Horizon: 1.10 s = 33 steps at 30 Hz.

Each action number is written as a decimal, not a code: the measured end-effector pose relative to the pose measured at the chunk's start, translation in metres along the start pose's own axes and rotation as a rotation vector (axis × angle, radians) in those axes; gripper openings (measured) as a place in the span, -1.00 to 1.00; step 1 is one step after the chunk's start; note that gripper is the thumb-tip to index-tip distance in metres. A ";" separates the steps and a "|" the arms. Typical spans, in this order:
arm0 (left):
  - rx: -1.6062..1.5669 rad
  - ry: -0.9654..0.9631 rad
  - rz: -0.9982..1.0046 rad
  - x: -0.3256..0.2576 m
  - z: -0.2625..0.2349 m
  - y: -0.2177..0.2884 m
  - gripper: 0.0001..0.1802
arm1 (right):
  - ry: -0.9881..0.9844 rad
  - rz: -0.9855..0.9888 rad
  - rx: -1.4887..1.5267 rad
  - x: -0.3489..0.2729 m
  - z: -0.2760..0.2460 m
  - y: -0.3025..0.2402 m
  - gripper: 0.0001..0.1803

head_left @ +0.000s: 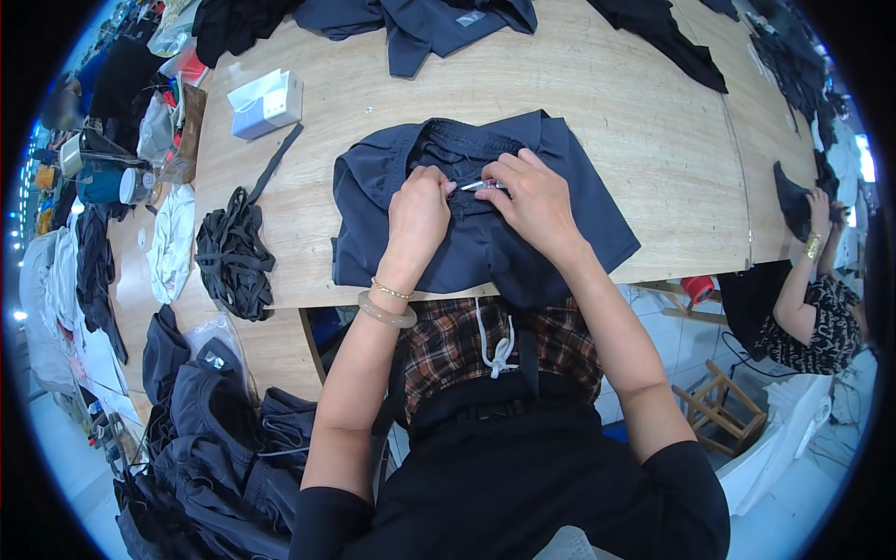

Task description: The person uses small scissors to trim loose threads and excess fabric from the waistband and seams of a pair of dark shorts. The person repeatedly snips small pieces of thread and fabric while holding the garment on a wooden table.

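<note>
A pair of dark navy shorts (574, 219) with a gathered elastic waistband lies spread on the table in front of me, its front edge hanging over toward my lap. At the waistband opening, my left hand (422, 207) is closed, thumb and finger pinched together; what sits in the pinch is too small to make out. Close beside it, my right hand (534, 198) is closed around a slim silver metal tool (472, 185). The tool's tip points at my left fingertips, and its exact kind is partly hidden by my fingers.
A bundle of black strips (233, 257) and a tissue box (268, 105) lie to the left on the wooden table (672, 187). More dark garments (224, 448) are heaped at lower left. At the right, another person (814, 313) works near a wooden stool (719, 408).
</note>
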<state>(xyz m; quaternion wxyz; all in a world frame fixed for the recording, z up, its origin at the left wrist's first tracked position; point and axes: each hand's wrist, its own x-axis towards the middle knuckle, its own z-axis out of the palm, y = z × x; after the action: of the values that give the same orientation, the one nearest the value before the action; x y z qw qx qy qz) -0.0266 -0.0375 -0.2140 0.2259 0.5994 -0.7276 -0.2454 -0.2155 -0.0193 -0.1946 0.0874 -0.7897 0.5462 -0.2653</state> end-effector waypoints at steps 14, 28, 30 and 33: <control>0.020 -0.036 -0.016 0.003 0.001 0.000 -0.81 | -0.047 -0.035 -0.033 0.005 0.009 -0.007 -0.78; 0.038 0.103 0.327 -0.036 0.005 0.013 -0.69 | 0.166 0.428 0.442 -0.005 -0.006 0.011 -0.65; 0.158 0.082 0.370 -0.061 0.002 0.024 -0.70 | 0.170 0.419 0.431 -0.006 -0.007 0.013 -0.66; 0.145 0.137 0.387 -0.078 -0.006 0.034 -0.78 | 0.167 0.416 0.426 -0.008 -0.005 0.017 -0.66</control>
<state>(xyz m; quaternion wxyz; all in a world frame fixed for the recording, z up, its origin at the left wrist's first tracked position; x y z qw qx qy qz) -0.0342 0.0445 -0.1904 0.2738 0.4787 -0.8278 -0.1032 -0.2342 -0.0182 -0.2005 0.2582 -0.6003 0.6337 -0.4140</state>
